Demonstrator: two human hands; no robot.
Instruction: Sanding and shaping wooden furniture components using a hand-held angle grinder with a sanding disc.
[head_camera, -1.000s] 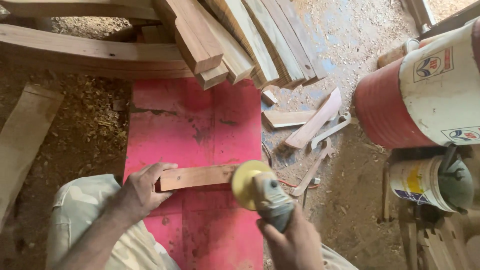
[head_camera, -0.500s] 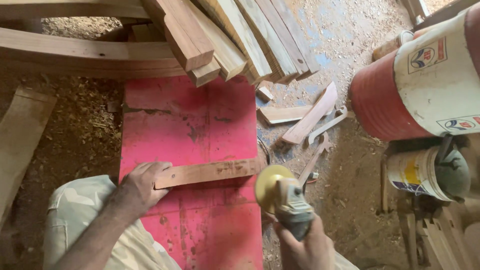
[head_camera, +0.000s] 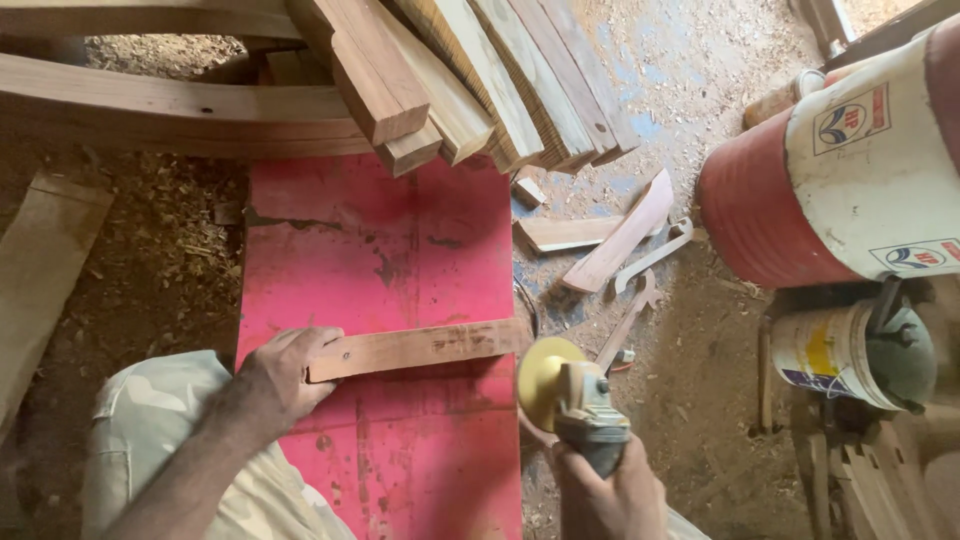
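A short reddish wooden strip (head_camera: 420, 349) lies across a pink-red board (head_camera: 380, 250). My left hand (head_camera: 285, 378) presses down on the strip's left end. My right hand (head_camera: 605, 495) grips a grey angle grinder (head_camera: 585, 410) with a yellow sanding disc (head_camera: 543, 377). The disc hangs just off the strip's right end, near the board's right edge.
A stack of planks (head_camera: 470, 80) overhangs the board's far end, with a long beam (head_camera: 170, 110) to the left. Curved wood offcuts (head_camera: 620, 240) lie on the sawdust floor. A red and white drum (head_camera: 850, 170) and a small paint can (head_camera: 835, 355) stand at the right.
The grinder's disc has slid right along the strip, from its middle-right part to just past its end. My left hand has kept its hold on the left end.
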